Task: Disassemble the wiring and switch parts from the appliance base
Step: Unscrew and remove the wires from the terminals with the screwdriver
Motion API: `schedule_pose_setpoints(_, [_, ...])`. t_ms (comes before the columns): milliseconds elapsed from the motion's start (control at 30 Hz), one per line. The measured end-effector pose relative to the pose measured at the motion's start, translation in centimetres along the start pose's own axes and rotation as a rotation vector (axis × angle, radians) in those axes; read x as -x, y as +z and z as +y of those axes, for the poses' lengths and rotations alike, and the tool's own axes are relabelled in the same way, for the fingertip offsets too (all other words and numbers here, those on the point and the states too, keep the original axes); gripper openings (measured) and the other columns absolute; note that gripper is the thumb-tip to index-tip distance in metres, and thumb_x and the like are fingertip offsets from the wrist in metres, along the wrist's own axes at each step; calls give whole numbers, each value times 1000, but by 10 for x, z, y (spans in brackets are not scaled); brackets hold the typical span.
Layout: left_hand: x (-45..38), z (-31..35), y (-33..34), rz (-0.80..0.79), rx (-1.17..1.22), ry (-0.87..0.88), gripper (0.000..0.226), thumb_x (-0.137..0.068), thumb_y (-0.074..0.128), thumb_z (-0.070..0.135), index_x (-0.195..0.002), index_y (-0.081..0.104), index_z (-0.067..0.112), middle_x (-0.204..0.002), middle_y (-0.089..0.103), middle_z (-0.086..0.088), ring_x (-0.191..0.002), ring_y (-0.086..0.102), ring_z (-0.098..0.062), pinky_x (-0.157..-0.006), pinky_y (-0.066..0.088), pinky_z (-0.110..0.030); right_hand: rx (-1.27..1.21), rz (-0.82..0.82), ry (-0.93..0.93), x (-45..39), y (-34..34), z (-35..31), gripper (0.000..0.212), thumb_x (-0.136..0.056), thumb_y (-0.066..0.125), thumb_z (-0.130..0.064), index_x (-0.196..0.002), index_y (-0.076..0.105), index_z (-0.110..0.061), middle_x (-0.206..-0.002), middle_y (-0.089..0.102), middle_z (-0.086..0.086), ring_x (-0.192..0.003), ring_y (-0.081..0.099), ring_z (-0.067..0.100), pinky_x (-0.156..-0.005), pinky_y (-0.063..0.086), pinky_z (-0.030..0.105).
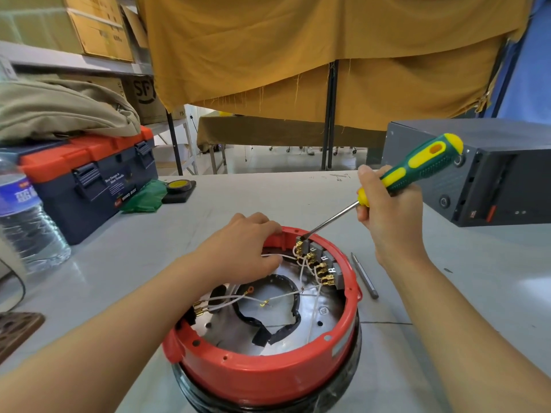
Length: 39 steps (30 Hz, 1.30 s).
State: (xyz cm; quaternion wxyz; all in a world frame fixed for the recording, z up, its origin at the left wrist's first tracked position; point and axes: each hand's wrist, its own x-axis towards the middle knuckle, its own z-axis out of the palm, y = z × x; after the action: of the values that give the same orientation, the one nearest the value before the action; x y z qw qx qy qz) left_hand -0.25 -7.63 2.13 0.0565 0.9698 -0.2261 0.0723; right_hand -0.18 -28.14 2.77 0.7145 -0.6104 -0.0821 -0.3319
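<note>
Head view: wires [286, 257] beside left fingers [268, 263], screwdriver [411, 174] gripped.

1. The open top of the red appliance base [268, 380] is crossed by white wires [238, 299], so passage across its inside is hindered.
2. The far rim is taken up by the left hand [244, 248], the switch block [320, 263] and the screwdriver [396, 180] held by the right hand [387, 216].
3. Bare surface [268, 192] is left beyond the base.
4. The left side is closed by a toolbox [86, 180] and a water bottle [26, 222].
5. The right side is bounded by a grey box [492, 174]; a loose bit [364, 275] lies just beside the base.
</note>
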Motion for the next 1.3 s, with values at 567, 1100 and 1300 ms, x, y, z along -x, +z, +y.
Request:
schedule_pose_setpoints(567, [-11,0,15,58,437,-68,19,-85,62,42,-84,72,26,-122,45,10,-115,43,-8,-102,33,-30,37,-64,-102,4,7,-3,38,-85,54,-27,-48,54,-36,-42,43,-12,-39,40,5,-42,33,16])
schedule_pose_setpoints(1100, [-11,8,11,-12,610,-154,17,-83,67,35,-68,73,32,-131,45,10,-122,38,-11,-107,30,-40,37,-89,-118,5,7,-2,31,-86,52,-25,-55,45,-28,-46,41,-13,-43,38,7,-44,32,17])
schedule_pose_setpoints(1300, [-10,9,9,-21,616,-162,18,-84,67,30,-68,73,25,-130,45,10,-121,40,-11,-107,31,-39,2,-65,-60,3,6,2,35,-92,51,-16,-58,44,-26,-43,41,-15,-39,39,2,-40,31,12])
